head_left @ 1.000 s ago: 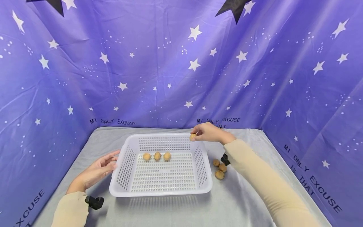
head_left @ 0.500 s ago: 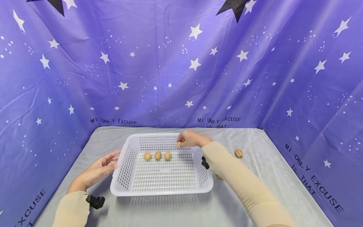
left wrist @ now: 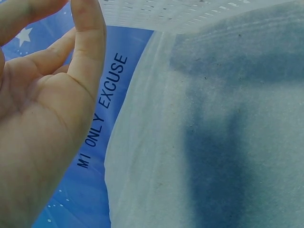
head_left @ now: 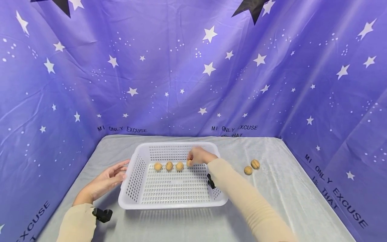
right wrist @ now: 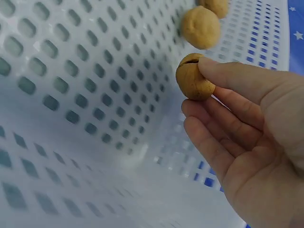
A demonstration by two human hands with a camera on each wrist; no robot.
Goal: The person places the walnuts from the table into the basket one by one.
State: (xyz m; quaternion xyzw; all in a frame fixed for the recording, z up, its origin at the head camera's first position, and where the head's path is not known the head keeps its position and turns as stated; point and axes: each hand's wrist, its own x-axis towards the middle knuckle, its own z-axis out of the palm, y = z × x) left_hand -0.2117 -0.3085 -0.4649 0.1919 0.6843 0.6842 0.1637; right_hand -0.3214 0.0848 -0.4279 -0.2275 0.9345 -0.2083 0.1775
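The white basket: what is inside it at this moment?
Inside the white basket three walnuts lie in a row on the floor. The right hand pinches a fourth walnut next to them. The forearm covers part of the right wall and the floor beside it.

Bright even light; soft shadow under basket (head_left: 172, 201); head view edges warped; wrist close-ups blurred.

Tan walnut (head_left: 189, 163) with a dark seam, pinched in my right hand (head_left: 198, 156), low in the white basket (head_left: 172, 205), beside the three-nut row (head_left: 169, 166).
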